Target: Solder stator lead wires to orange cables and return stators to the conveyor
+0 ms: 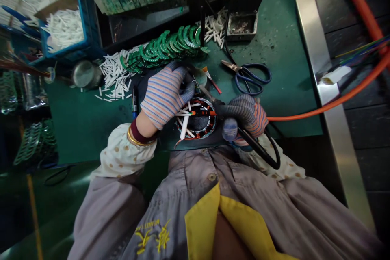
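The one camera sits on the person's head, looking from above the chest, forward and steeply down. It views the green table [283,48] from close by, with the left hand [164,99] and right hand [245,115] in the middle of the frame, just past the table's near edge. The person's grey work jacket [189,178] fills the bottom of the picture, on the near side of the table. The wide view also takes in a blue crate [88,16] off the table's far left corner and a steel rail [319,48] along its right side.
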{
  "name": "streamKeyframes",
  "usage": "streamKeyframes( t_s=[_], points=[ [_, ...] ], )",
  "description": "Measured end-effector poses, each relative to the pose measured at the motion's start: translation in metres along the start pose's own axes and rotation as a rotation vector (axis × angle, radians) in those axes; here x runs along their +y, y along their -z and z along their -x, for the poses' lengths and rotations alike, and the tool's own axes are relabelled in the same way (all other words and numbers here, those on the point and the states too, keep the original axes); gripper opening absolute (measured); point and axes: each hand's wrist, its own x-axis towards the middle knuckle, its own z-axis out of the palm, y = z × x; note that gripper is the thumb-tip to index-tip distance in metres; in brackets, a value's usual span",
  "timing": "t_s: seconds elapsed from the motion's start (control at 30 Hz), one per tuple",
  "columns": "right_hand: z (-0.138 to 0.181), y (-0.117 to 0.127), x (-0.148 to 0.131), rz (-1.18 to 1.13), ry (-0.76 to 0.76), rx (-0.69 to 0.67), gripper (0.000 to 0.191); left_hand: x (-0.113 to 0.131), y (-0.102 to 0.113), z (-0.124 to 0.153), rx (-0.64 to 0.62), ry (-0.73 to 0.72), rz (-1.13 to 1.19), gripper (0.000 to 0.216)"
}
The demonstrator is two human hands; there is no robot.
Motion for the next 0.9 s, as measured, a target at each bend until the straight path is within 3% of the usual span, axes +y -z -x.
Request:
streamKeyframes(
  t_s=[0.1,0.23,0.4,0.63,0.9],
  points=[
    [-0.009,0.004,-0.008,0.033,0.055,0.194,0.065,-0.002,-0.004,0.005,0.056,-0.017,0.001,0.006],
    [-0.015,0.006,-0.017,0.102,0.052,0.229,0.067,-0.004,-0.006,0.007,0.066,-0.015,0.046,0.01],
    [-0.026,0.005,-0.022,-0.103,0.051,0.39,0.044,0.002,-0.009,0.01,0.115,0.007,0.02,0.011],
    [-0.071,-0.013,-0.017,0.091,0.001,0.132,0.041,-0.002,-0.011,0.007,0.094,0.009,0.031,0.01],
    [-0.068,-0.019,-0.011,0.081,-0.094,0.011,0.024,-0.009,-0.009,0.001,0.081,-0.045,0.062,0.011]
  ],
)
